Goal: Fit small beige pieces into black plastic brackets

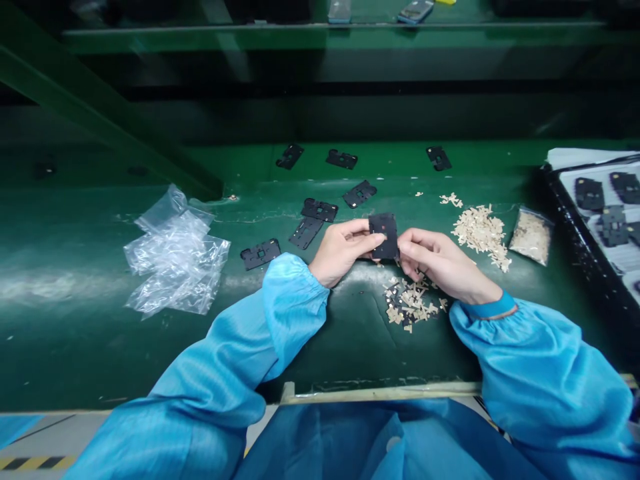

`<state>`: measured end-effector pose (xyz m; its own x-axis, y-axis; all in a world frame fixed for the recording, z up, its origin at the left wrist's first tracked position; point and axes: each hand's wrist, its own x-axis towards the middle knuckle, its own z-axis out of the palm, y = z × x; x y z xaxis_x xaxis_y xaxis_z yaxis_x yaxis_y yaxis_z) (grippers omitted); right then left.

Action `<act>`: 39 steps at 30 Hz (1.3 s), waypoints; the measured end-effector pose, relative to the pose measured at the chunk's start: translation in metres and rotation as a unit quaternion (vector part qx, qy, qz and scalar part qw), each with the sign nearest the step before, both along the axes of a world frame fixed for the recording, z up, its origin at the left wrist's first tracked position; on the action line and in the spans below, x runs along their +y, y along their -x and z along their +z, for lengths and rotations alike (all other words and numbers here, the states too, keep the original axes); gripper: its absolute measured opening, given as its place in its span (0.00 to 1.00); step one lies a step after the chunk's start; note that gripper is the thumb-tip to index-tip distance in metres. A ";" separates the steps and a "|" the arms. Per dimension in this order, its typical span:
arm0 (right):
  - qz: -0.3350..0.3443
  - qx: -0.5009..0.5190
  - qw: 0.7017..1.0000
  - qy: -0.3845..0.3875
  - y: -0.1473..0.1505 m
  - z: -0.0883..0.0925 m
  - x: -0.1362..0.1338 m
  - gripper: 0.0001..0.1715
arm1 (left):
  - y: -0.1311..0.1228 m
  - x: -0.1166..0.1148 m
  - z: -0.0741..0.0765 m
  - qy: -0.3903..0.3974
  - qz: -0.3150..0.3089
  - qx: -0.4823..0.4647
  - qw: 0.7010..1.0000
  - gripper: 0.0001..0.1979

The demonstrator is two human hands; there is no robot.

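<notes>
My left hand point(345, 250) grips a flat black plastic plate point(384, 230) with small cut-outs, thumb across its face and fingers behind. At the plate's right edge, my right hand point(435, 260) has thumb and forefinger pinched together; whatever lies between those fingertips is too small to make out. Just below the hands is a loose pile of small beige and black pieces point(413, 303). A larger heap of beige pieces point(480, 230) lies beyond my right hand. Several similar black plates point(320, 210) are scattered left of and behind my left hand.
Clear plastic bags point(177, 260) are heaped at the left. A small bag of beige pieces point(532, 235) lies right of the heap. At the far right stands a black-rimmed tray point(580, 247) holding black plates. A green post point(125, 127) and a shelf point(300, 39) bound the back.
</notes>
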<state>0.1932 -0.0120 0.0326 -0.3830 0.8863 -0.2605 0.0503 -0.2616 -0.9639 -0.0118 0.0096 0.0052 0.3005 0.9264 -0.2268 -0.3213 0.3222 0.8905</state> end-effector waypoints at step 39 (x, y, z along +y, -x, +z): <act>-0.108 0.151 0.978 0.098 0.013 -0.002 -0.004 0.14 | -0.006 -0.003 0.001 -0.001 0.094 -0.030 0.995 0.24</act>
<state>0.1800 -0.0158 0.0304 -0.2775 0.8996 -0.3372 -0.3063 -0.4155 -0.8565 -0.0058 0.0063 0.0059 0.1352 0.9680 -0.2114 -0.4288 0.2495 0.8682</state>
